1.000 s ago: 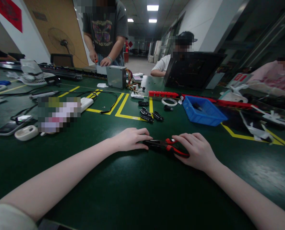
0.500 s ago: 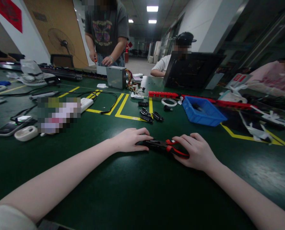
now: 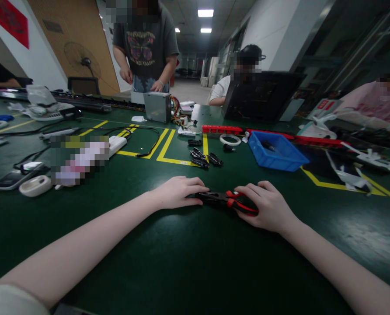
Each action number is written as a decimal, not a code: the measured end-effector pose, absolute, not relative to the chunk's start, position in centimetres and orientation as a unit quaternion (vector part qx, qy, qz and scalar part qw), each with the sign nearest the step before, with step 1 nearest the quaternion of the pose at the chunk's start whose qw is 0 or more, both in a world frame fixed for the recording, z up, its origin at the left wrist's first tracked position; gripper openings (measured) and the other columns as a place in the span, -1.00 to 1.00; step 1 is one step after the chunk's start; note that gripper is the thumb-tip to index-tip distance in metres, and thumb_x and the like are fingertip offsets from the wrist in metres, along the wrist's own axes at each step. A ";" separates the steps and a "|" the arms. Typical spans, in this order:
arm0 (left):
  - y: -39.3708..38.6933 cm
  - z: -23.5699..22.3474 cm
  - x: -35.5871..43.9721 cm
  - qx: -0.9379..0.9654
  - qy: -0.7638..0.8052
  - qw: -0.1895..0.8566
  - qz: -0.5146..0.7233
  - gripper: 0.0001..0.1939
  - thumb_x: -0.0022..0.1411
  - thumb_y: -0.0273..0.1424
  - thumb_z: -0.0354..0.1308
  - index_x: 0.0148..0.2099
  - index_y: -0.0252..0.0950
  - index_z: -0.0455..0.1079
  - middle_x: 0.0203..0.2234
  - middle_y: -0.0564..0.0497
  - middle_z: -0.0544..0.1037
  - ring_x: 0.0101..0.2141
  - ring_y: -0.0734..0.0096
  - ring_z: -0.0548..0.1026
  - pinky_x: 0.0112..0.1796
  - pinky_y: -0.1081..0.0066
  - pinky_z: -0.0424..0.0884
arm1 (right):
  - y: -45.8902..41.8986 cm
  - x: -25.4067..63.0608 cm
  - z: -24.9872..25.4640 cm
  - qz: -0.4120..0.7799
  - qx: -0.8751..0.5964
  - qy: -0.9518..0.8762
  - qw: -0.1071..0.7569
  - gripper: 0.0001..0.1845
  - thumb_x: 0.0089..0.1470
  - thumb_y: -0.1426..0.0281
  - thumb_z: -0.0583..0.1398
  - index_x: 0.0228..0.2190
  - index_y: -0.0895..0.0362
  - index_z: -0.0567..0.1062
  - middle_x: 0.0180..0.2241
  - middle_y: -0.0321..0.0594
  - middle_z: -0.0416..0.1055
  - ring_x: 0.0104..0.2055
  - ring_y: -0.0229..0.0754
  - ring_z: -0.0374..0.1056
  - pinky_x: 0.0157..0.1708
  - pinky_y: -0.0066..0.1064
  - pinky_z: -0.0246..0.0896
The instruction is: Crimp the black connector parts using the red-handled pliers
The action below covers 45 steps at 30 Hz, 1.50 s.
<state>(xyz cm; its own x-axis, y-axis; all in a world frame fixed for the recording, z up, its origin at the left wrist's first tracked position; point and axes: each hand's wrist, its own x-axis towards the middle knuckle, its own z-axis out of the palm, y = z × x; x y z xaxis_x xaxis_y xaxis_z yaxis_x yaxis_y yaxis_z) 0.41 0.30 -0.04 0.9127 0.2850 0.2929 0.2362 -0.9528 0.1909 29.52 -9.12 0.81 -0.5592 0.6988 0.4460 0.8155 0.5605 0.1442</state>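
Observation:
In the middle of the green table, my right hand (image 3: 269, 205) is closed around the red and black handles of a pair of pliers (image 3: 218, 197). The pliers' dark jaws point left. My left hand (image 3: 179, 192) pinches a small black part (image 3: 201, 195) between thumb and fingers, right at the jaw tips. Its details are too small and dark to make out, and the fingers hide some of it. Just beyond my hands lie several similar black parts (image 3: 198, 154), grouped near a yellow tape line.
A blue bin (image 3: 278, 162) stands at right with dark items inside. Behind are a white ring (image 3: 230, 139), a red strip (image 3: 223, 129) and a metal box with wires (image 3: 158, 107). At left lie a phone (image 3: 16, 177) and a cream oval object (image 3: 35, 185). Co-workers are across the table.
My hands, the pliers and the black part keep nearly the same pose. The view shifts slightly. The standing co-worker's hands have moved apart.

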 end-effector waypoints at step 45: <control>0.3 0.3 0.4 0.956 0.152 0.163 0.190 -0.79 0.36 -0.41 0.06 0.00 -0.27 0.42 -0.02 -0.06 0.47 -0.14 0.33 0.52 -0.13 0.34 0.40 | -9.0 29.7 0.7 -0.076 -0.486 -0.852 0.180 -0.57 0.01 0.21 0.26 -0.08 0.09 0.42 -0.18 -0.14 0.52 -0.31 -0.12 0.42 -0.30 -0.27 0.27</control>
